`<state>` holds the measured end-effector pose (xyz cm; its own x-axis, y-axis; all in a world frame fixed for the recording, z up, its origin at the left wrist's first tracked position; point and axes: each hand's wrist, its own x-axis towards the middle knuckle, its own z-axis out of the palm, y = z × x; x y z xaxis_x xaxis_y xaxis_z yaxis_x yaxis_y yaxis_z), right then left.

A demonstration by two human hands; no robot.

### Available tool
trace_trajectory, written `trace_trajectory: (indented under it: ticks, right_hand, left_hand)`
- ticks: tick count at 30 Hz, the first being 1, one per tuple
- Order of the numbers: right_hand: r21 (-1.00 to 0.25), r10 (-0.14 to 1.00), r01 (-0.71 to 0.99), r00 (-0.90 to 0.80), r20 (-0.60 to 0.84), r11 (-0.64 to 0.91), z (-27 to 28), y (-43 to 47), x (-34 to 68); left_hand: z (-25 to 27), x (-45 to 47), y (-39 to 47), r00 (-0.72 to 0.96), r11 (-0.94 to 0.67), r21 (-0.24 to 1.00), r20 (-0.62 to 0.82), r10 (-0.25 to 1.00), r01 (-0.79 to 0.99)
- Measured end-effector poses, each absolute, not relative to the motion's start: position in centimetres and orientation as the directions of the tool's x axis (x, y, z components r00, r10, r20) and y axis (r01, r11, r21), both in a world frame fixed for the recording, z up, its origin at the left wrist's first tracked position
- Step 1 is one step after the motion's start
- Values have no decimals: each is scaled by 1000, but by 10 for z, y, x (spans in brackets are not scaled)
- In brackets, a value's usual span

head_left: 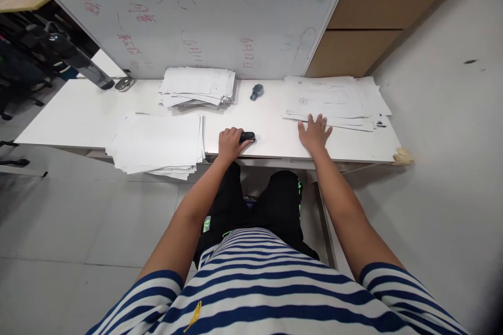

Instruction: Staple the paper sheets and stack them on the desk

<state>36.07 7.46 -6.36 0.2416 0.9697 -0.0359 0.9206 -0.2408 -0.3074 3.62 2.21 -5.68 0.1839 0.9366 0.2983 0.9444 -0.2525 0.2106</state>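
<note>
My left hand (230, 144) is closed around a small black object (247, 137) with a rounded end, lying low over the white tabletop; its kind I cannot make out. My right hand (315, 135) lies palm down with its fingers spread, the fingertips touching the near edge of a spread pile of paper sheets (330, 97). Beyond my left hand sits a small dark grey-blue object (257, 92) with a narrow neck. To the left, a stack of paper (157, 141) overhangs the table's front edge, and another paper stack (198, 84) is behind it.
A whiteboard (220, 15) with red writing rises behind the narrow white table (74, 115). A dark bottle (74, 57) and a small rounded case (124, 84) stand at the back left. On the right is a wall (444, 141), with a beige lump (403, 156) at the table corner.
</note>
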Motion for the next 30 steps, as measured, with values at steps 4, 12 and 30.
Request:
trace_trajectory:
  ticks: [4, 12, 30]
  right_hand:
    - [-296, 969, 923, 243, -41, -244, -62, 75, 360]
    - [-304, 968, 920, 249, -30, -246, -66, 76, 363]
    - [-286, 967, 928, 255, 17, -240, -65, 73, 362]
  left_hand:
    - [-57, 36, 22, 180, -249, 206, 304, 936, 946]
    - [-60, 35, 23, 201, -280, 188, 352, 914, 941]
    - [-45, 41, 21, 210, -271, 259, 242, 947, 927]
